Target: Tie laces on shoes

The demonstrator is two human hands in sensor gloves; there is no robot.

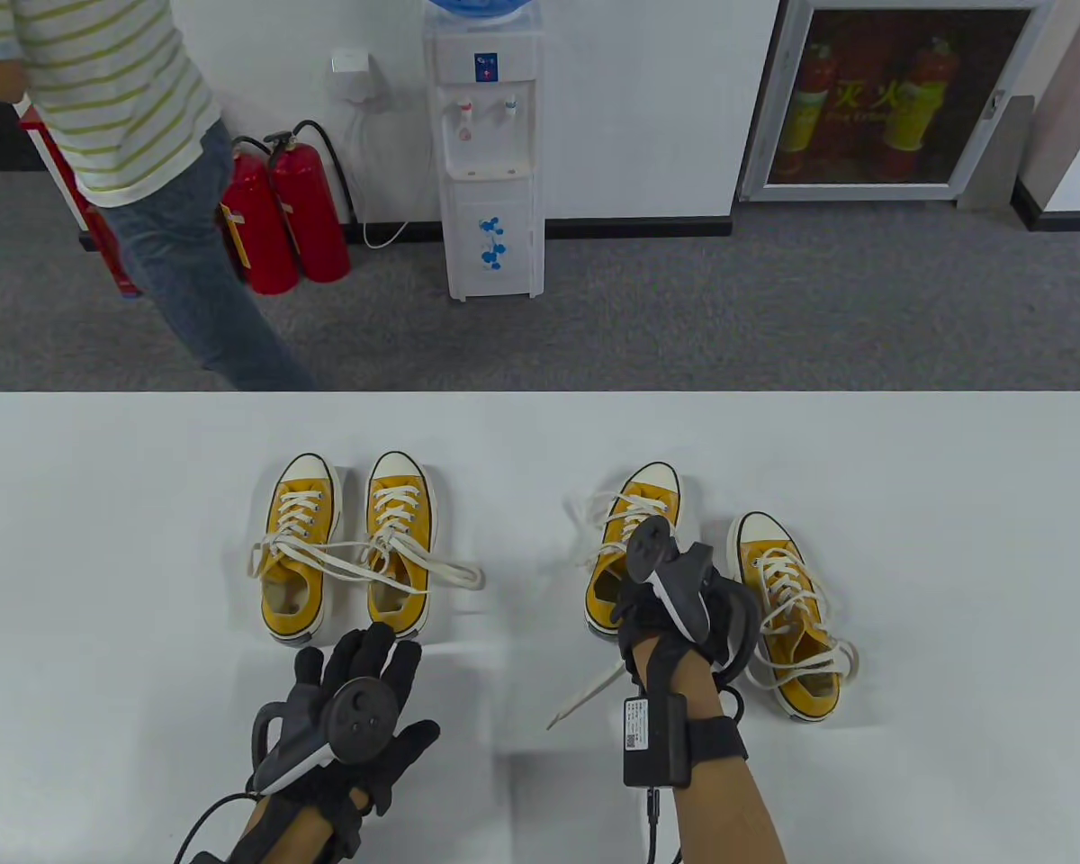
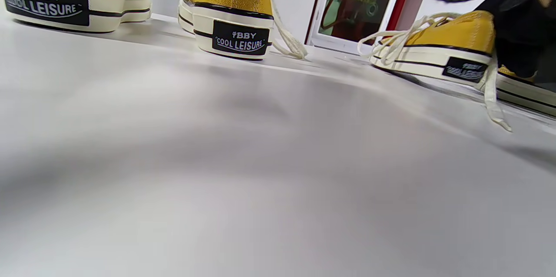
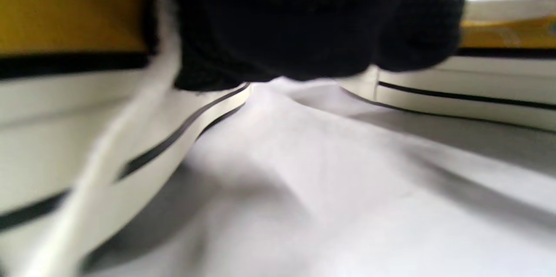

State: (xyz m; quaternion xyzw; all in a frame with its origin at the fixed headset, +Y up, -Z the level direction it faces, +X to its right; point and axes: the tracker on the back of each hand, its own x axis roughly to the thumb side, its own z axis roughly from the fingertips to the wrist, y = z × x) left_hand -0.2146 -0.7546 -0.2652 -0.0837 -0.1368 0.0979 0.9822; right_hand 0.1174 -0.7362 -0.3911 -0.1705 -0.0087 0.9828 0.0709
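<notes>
- Left hand [image 1: 360, 711]: nearest the camera, flat above the table [image 1: 99, 540], fingers spread and straight, holding nothing. Fingertips sit just short of the heel of shoe 2.
- Right hand [image 1: 657, 621]: over the heel end of shoe 3 [image 1: 632, 549]. Tracker hides the fingers in table view; right wrist view shows only a blurred black glove against the sole. Can't tell if it grips anything.
- Loose lace end [image 1: 585, 695]: runs out from under the right hand toward the near edge, tip lying on the table.
- Four yellow low-tops with white soles, toes pointing away, in two pairs well apart.
- Left pair: shoe 1 [image 1: 301, 549] and shoe 2 [image 1: 399, 540] side by side, near touching. Untied; long laces [image 1: 369, 562] cross over both shoes and loop out right of shoe 2.
- Right pair: shoe 3 is set further back; shoe 4 [image 1: 787, 612] sits nearer and to the right. Laces on shoe 3 spill left near the toe; laces on shoe 4 loop loosely around the heel end.
- Left wrist view: heel patches read "COOL LEISURE".
- Beyond the table: person [image 1: 135, 162] in a striped top and jeans at far left, two red extinguishers [image 1: 288, 225], water dispenser [image 1: 486, 153], extinguisher cabinet [image 1: 891, 99] at the wall.
</notes>
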